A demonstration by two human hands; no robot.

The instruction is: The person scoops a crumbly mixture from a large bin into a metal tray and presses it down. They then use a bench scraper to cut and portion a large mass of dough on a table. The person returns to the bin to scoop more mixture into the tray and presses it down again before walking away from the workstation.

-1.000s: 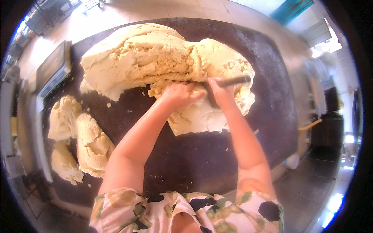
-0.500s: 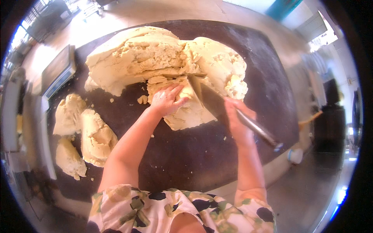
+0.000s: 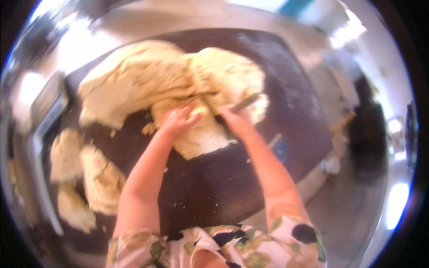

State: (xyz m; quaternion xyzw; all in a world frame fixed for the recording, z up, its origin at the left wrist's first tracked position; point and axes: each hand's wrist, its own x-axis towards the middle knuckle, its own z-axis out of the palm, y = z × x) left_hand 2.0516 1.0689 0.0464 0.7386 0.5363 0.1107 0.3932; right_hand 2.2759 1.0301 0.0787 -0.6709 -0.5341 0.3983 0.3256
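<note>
- Mostly pale yellow, the dough [image 3: 134, 82] lies toward the table's far edge, cracked and lumpy (smoother along its top).
- Left hand [image 3: 178, 121]: fingers spread, resting on the dough's near flap.
- Right hand [image 3: 235, 121]: fingers closed around a cutter [image 3: 246, 102], its blade against that flap.
- Dark, crumb-speckled table [image 3: 205, 187]; smaller lumps [image 3: 103, 178] near its left edge.
- Beyond, a blurred, pale floor [image 3: 165, 17] catches bright light.

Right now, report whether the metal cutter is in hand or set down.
In hand: the right hand grips the metal cutter, which juts past the fist. Blur hides whether it cuts into the dough.
</note>
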